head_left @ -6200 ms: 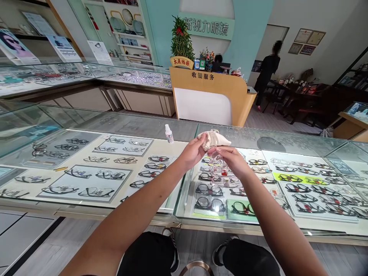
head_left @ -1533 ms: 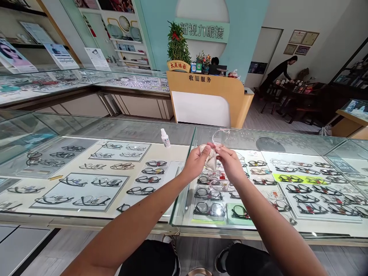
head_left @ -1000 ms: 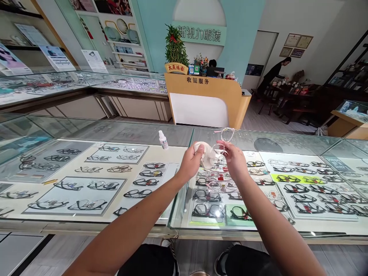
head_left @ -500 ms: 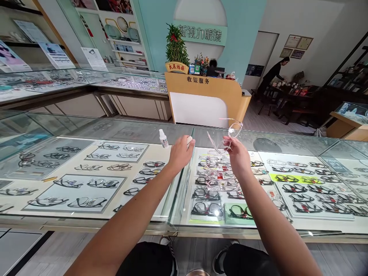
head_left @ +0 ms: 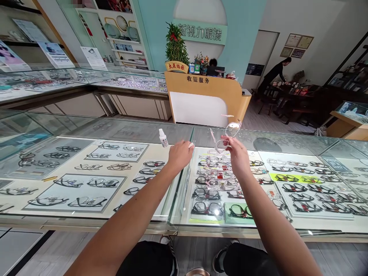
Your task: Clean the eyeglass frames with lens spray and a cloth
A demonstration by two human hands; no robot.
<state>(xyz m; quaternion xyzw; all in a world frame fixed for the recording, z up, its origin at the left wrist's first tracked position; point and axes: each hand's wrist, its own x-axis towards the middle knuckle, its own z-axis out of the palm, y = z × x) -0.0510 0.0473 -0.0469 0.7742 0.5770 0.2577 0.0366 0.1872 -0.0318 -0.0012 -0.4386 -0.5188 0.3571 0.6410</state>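
My right hand (head_left: 239, 153) pinches a pair of clear, pinkish glasses (head_left: 232, 129) above the glass display case; the lenses are tilted and the temples point left. My left hand (head_left: 181, 154) is closed round a small white object (head_left: 191, 145), mostly hidden by the fingers, too little of it showing to name. Just left of that hand a small white bottle (head_left: 163, 138) stands upright on the glass top. Rows of glasses (head_left: 206, 193) lie inside the case beneath my hands.
The glass case (head_left: 184, 230) spans the view, with more frames at left and right. Beyond it stands a wooden counter (head_left: 204, 86) with a plant (head_left: 176, 45). A person in dark clothes (head_left: 274, 74) leans over a table at the back right.
My left hand has turned and dipped slightly, hiding more of the white object. The glasses in my right hand have tilted a little. The person at the back has moved an arm.
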